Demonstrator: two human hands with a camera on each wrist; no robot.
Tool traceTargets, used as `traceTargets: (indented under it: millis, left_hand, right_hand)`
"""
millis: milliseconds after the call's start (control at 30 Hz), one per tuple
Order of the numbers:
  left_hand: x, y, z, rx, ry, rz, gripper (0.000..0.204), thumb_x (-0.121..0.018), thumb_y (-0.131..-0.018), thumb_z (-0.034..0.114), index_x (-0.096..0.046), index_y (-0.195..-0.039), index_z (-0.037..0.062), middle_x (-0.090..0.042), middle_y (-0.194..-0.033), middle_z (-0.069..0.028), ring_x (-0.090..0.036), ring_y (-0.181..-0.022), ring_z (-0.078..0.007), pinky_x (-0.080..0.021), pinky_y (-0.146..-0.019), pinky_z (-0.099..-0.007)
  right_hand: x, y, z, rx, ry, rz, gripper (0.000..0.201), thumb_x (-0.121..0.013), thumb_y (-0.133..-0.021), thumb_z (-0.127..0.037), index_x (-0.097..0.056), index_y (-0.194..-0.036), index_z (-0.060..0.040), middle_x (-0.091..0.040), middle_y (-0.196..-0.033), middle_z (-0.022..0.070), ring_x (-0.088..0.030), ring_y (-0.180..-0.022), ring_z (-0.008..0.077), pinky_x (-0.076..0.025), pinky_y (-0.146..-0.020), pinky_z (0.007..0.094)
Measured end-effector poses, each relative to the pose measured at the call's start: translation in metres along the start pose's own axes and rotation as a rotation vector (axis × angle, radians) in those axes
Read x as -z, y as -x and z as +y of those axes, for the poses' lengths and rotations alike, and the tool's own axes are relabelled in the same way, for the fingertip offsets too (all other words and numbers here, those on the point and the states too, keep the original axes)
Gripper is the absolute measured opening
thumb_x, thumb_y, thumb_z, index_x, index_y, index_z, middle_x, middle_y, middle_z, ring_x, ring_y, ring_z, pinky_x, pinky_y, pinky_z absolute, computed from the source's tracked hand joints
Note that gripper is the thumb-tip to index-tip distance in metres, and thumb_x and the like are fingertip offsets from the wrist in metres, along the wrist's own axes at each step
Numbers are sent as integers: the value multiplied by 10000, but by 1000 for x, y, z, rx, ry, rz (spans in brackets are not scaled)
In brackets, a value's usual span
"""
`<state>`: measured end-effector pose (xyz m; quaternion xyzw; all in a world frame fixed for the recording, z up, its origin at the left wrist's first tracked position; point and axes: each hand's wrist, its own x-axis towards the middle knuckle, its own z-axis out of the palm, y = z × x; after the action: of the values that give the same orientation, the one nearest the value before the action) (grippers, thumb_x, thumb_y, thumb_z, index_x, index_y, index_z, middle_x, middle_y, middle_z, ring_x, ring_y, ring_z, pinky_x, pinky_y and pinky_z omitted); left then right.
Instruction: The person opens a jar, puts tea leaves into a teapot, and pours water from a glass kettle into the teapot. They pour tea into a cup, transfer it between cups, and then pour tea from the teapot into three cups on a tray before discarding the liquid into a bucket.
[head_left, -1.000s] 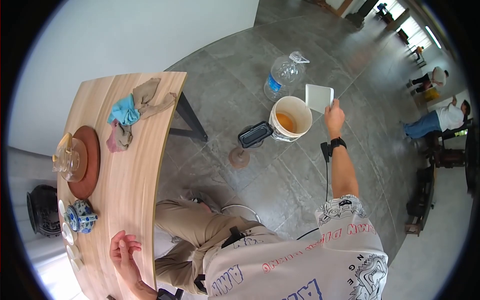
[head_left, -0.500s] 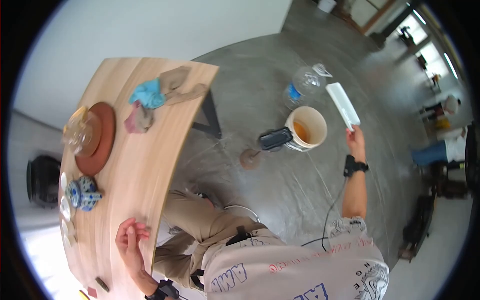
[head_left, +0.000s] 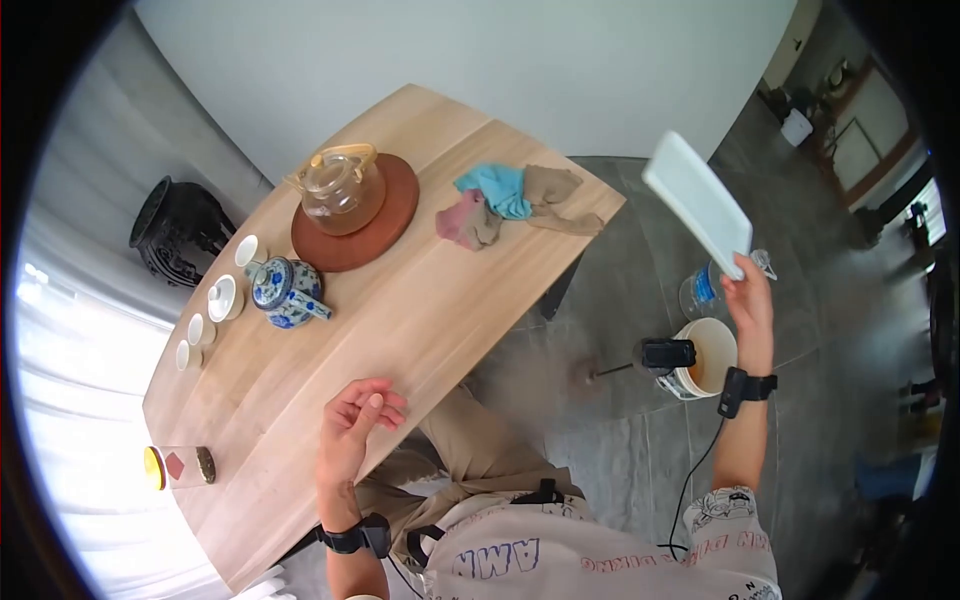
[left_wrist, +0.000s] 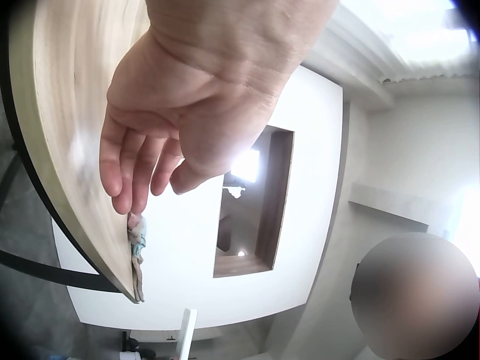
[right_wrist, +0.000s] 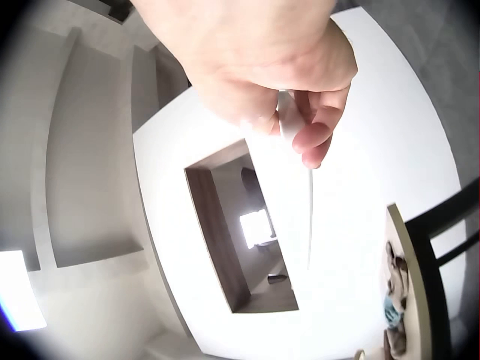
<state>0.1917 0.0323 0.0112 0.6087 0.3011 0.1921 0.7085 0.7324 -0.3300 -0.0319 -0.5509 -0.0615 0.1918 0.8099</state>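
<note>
In the head view my right hand (head_left: 750, 305) pinches one end of a white rectangular tray (head_left: 698, 198), held tilted in the air beyond the table's right corner. The right wrist view shows the thumb and fingers (right_wrist: 313, 138) around the tray's edge (right_wrist: 291, 120). My left hand (head_left: 352, 430) hovers by the table's near edge, fingers loosely bent and holding nothing; the left wrist view shows the same hand (left_wrist: 187, 112) empty. Blue, brown and pinkish cloths (head_left: 497, 190) lie crumpled near the table's right corner.
On the wooden table (head_left: 400, 320) stand a glass teapot (head_left: 343, 198) on a round brown board (head_left: 392, 222), a blue-and-white teapot (head_left: 284, 292), several white cups and a jar (head_left: 182, 467). A bucket (head_left: 718, 350) with amber liquid and a plastic bottle (head_left: 697, 293) stand on the floor.
The view has swung toward the table. My right hand has lifted the tray from beside the bucket and tilted it. My left hand stays near the table edge, empty.
</note>
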Motion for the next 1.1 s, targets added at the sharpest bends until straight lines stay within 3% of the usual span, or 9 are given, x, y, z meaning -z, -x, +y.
traceTargets:
  millis: [33,200,333,567,667,1100]
  left_hand:
    - [0,2,0,-2,4,3,274,-606,-1085,159,-655,-1263,-43,-762,-1037,-165,-726,-859,-209,-577,-780,-332]
    - [9,13,4,-28,23,31,270,-607,-1083,148,-653,-1267,-45,-761,-1039,-165,-727,-857,-209,-578,-776,-328]
    - [17,22,4,-43,37,84,265,-606,-1080,135,-654,-1269,-45,-761,-1039,-164,-729,-848,-206,-578,-769,-324]
    - [29,30,1,-32,75,137,261,-609,-1079,127,-656,-1275,-39,-762,-1048,-155,-731,-848,-203,-580,-767,-318]
    - [32,29,-3,-51,76,150,272,-617,-1082,167,-661,-1254,-38,-757,-1023,-160,-732,-816,-215,-592,-750,-333]
    - [34,27,-5,-23,125,135,262,-610,-1081,130,-657,-1289,-22,-762,-1067,-135,-729,-869,-188,-578,-778,-316]
  right_hand:
    - [-46,4,2,9,19,-86,173,-719,-964,-125,-688,-1100,-23,-702,-999,50,-653,-768,136,-540,-605,269]
    - [-168,-11,39,-65,81,-397,365,-664,-992,-171,-648,-1281,52,-704,-940,49,-648,-631,116,-544,-546,231]
    - [-237,-10,53,-129,132,-364,346,-656,-987,-171,-657,-1256,46,-710,-906,58,-661,-629,110,-553,-538,217]
    - [-249,-42,86,-203,438,-493,269,-659,-979,-184,-679,-1148,23,-703,-856,50,-655,-588,110,-542,-524,225]
    - [-254,-37,79,-208,355,-482,259,-660,-979,-186,-679,-1135,21,-699,-853,51,-651,-585,116,-544,-526,229]
    - [-239,-33,71,-269,451,-514,271,-655,-984,-187,-671,-1164,14,-699,-841,45,-644,-586,116,-517,-518,225]
